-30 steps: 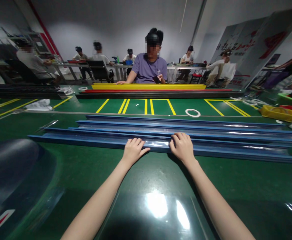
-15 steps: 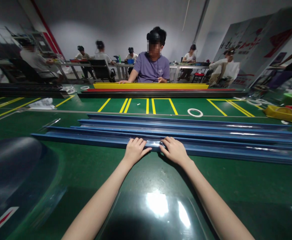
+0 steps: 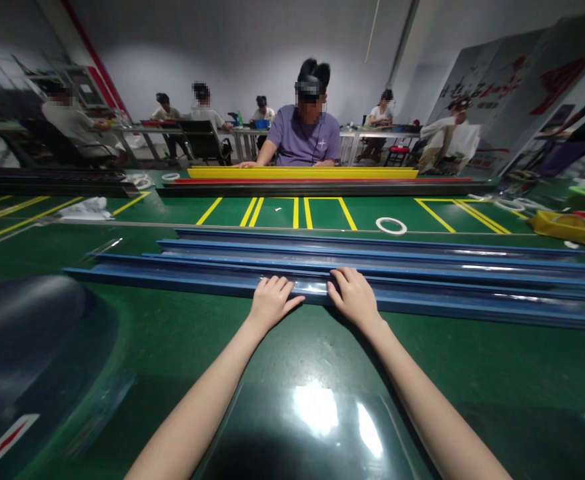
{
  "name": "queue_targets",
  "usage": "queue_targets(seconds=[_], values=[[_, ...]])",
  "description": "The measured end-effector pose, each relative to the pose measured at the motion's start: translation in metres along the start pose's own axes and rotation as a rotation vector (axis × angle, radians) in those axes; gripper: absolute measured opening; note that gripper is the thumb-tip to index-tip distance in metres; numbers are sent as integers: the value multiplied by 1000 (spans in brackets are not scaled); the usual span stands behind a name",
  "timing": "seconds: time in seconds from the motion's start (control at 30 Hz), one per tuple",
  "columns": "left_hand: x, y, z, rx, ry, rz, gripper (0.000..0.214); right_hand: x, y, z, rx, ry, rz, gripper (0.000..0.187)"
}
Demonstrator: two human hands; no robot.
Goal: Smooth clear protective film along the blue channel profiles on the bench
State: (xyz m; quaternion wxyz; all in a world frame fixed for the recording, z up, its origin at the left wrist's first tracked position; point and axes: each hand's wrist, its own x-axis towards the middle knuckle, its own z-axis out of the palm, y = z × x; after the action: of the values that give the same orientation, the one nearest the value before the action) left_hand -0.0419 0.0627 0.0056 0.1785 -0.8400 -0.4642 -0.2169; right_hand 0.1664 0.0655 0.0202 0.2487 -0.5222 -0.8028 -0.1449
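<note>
The nearest of several long blue channel strips (image 3: 172, 281) lies across the green table, its trough facing up. My left hand (image 3: 272, 298) rests over its near wall, fingers hooked inside and thumb stretched along the outer side. A short distance to the right, my right hand (image 3: 355, 297) bends its fingers over the same wall, with the thumb close to the rim. Between the hands a shiny patch shows in the trough; whether it is film or only a reflection I cannot tell. More blue channel strips (image 3: 272, 250) lie parallel just behind.
Facing me, a person in purple (image 3: 299, 137) sits behind a yellow strip (image 3: 302, 173). A white ring (image 3: 391, 226) lies on the green table (image 3: 172, 373). A curved dark sheet (image 3: 27, 333) is at left, a yellow basket (image 3: 567, 228) at right. Others sit farther back.
My right hand has shifted slightly right and up along the blue channel strip, widening the gap between my hands. My left hand stays put. The person opposite has lowered their head.
</note>
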Motion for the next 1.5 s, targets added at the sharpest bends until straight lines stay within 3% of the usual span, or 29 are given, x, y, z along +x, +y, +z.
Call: queue_targets(seconds=[0.4,0.6,0.9,1.2,1.37,1.5], values=[[-2,-1,-2,-99,73,74,33,1,6,0,-100,-48,-11,26],[-3,-2,-3,-61,145,71,30,-7,32,-5,-60,-30,53,23],[-2,-2,2,-31,95,42,35,-24,71,-14,6,39,141,18],[-1,-2,3,-1,81,49,35,-23,69,-15,6,34,167,17],[-1,-1,3,1,74,50,36,-16,65,-14,53,22,253,19],[-1,-1,2,-6,76,53,35,-8,50,-10,141,40,192,20]])
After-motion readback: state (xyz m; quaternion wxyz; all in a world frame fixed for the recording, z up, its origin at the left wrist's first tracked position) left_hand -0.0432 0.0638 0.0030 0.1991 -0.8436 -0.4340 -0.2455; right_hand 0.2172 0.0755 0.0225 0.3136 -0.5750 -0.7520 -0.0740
